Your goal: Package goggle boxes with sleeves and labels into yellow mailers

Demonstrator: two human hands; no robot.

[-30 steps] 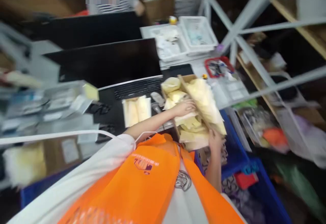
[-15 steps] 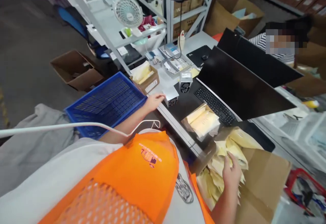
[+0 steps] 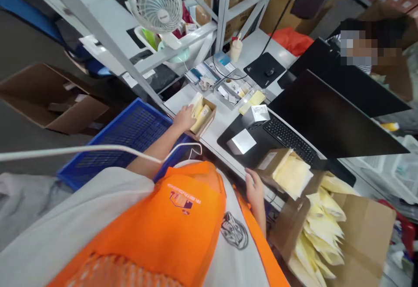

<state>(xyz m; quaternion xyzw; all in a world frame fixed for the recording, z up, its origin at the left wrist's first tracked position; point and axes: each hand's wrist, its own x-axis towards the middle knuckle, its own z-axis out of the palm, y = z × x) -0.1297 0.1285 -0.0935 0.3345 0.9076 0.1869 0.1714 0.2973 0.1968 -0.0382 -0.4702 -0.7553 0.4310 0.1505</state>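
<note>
My left hand (image 3: 184,118) rests on the near side of a small cardboard box (image 3: 203,116) of yellow envelopes at the desk's left end, fingers curled against it. At the desk's front edge my right hand (image 3: 254,187) touches a second small cardboard box (image 3: 272,165), which is also filled with yellow envelopes; its fingers wrap the near corner. A big open carton (image 3: 365,234) stuffed with more yellow envelopes stands lower right, beside my right arm.
A blue plastic crate (image 3: 130,134) sits left of the desk. Black monitors (image 3: 329,113), a keyboard (image 3: 289,136), trays of small items (image 3: 225,86) and a white fan (image 3: 155,1) on metal shelving crowd the desk. A person in a striped shirt (image 3: 369,67) is behind the monitors.
My view swung left. My left hand went from the desk edge to the small envelope box. My right hand left the big carton and reached the other small box.
</note>
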